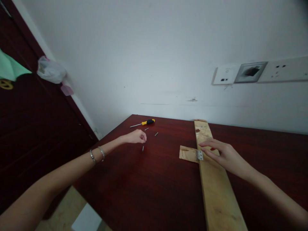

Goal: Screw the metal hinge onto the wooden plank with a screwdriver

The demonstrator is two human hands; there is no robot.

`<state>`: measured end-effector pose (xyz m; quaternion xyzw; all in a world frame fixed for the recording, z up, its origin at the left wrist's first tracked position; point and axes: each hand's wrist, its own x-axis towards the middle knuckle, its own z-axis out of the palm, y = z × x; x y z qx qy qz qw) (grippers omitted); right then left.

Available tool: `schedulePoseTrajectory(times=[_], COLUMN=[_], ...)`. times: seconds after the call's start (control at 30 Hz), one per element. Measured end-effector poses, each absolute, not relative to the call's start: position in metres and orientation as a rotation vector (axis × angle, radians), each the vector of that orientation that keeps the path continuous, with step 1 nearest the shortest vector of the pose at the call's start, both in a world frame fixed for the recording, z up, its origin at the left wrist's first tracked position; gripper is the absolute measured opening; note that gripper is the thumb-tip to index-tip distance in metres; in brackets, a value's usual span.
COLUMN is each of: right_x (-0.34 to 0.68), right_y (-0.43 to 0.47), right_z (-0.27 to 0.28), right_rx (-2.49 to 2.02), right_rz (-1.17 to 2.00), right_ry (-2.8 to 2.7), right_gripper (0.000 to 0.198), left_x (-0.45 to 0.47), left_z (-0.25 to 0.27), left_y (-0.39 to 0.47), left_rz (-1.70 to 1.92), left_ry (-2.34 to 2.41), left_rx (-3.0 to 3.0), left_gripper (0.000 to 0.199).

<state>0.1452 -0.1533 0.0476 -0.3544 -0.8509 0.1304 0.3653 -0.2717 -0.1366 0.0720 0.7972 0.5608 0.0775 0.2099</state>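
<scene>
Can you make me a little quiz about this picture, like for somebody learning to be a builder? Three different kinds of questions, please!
1. True or false: in the picture, the screwdriver lies left of the long board.
2. Which is nearer the metal hinge?
A: the left hand
B: the right hand
3. Fill in: the screwdriver's handle is yellow and ____.

Key: 1: true; 2: B; 3: black.

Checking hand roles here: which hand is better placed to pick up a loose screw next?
Probably the left hand: it is close to the screws, while the right hand is farther off, by the hinge.
</scene>
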Motion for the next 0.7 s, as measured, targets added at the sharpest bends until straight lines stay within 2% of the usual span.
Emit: schedulePoseTrajectory(times=[0.33, 0.7], right_x=[0.138, 0.139], right_y=[-0.159, -0.161], right_z=[0.052, 0.051], right_rx=[-0.928, -0.984], right_rz=[0.365, 0.427], right_ry=[-2.206, -2.221], right_gripper=[0.032, 0.033], left_x=[-0.287, -0.286], left_z=[0.057, 0.05], left_y=[-0.162, -0.167], left_rz=[0.062, -0.09], left_ry=[1.312, 1.323], left_rx=[2.591, 2.741], left_gripper=[0.016, 0.013])
